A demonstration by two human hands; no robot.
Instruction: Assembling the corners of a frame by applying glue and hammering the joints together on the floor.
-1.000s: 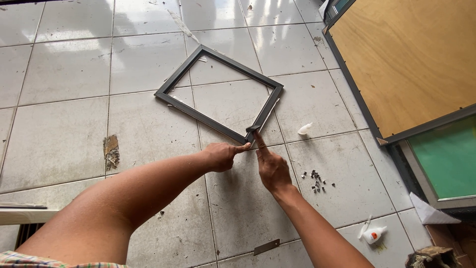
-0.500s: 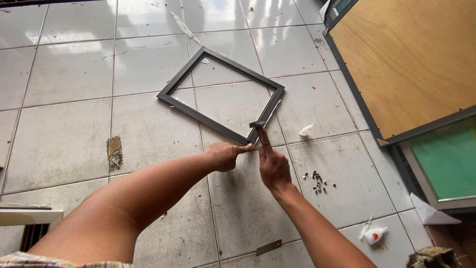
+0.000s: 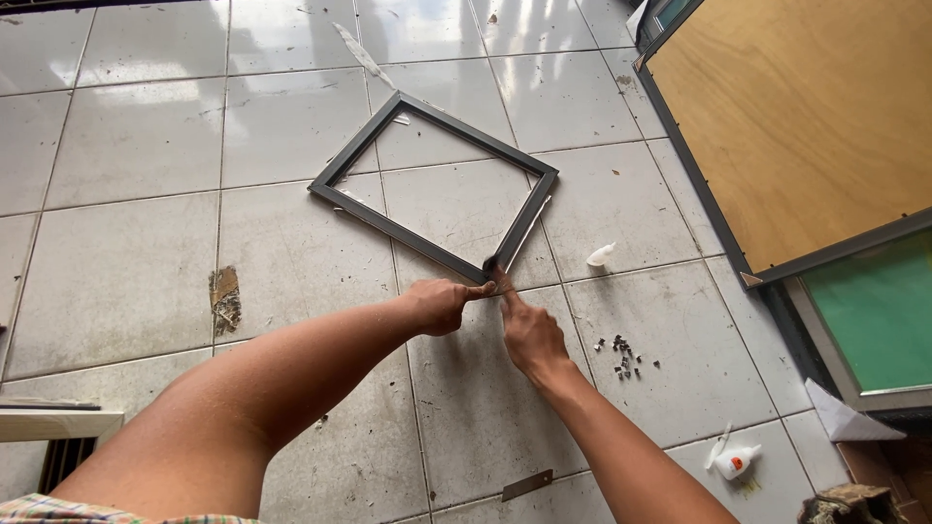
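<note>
Centrally, a dark rectangular picture frame of thin moulding (image 3: 434, 184) lies flat on the pale tiled floor (image 3: 136, 136), turned so that one corner points toward the person. Both hands meet at that near corner. The left hand (image 3: 442, 305) is curled, with thumb and forefinger extended and pinched against the corner. The right hand (image 3: 529, 335) reaches in from the near side, its fingers (image 3: 507, 294) drawn together and pressed on the same corner, touching the fingertips of the left hand. Whether a small part sits between the fingers cannot be told.

Just right of the right hand, a scatter of small dark metal pieces (image 3: 621, 354) lies on a tile. Beyond it, near the frame's right edge, rests a small white crumpled scrap (image 3: 600, 254). A small white glue bottle with an orange label (image 3: 736, 462) lies nearer the person, at lower right. A short dark flat strip (image 3: 526, 484) lies on the tile between the forearms.

At far right, a large plywood-backed panel in a dark frame (image 3: 806, 126) lies on the floor, with a green-faced framed panel (image 3: 879, 315) beside it. A brown patch of damaged tile (image 3: 225, 298) marks the floor at left.
</note>
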